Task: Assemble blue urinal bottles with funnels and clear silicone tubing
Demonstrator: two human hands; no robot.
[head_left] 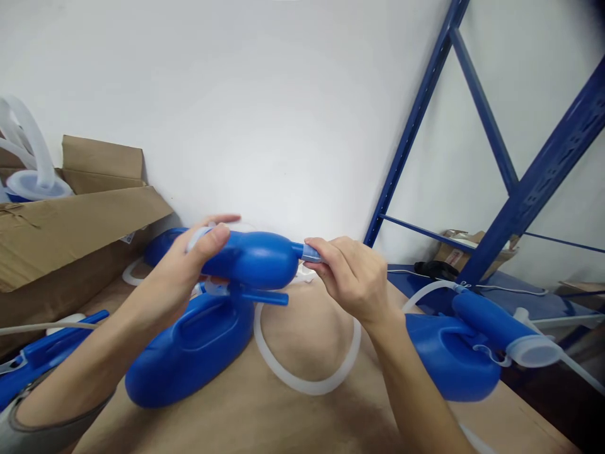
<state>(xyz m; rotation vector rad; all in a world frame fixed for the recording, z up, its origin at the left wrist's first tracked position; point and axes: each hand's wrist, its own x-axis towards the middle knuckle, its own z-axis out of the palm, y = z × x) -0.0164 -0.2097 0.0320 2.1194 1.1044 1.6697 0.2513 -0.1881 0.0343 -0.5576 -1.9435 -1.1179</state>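
Note:
My left hand (201,249) is wrapped round a blue plastic piece (265,260) with a rounded end, held level above the table. From its right end a thin spout sticks out, with a translucent sleeve (311,253) on it. The fingertips of my right hand (350,271) pinch this sleeve. Below the held piece, a blue bottle with a handle (189,353) lies on the table. A white tube (307,384) loops down between my hands. Part of the blue piece is hidden behind my left hand.
An open cardboard box (85,227) holding white tubes and a lid stands at the left. Another blue bottle (449,359) with a tube lies at the right. Blue tools (51,347) lie at the far left. A blue metal rack (501,227) stands at the right.

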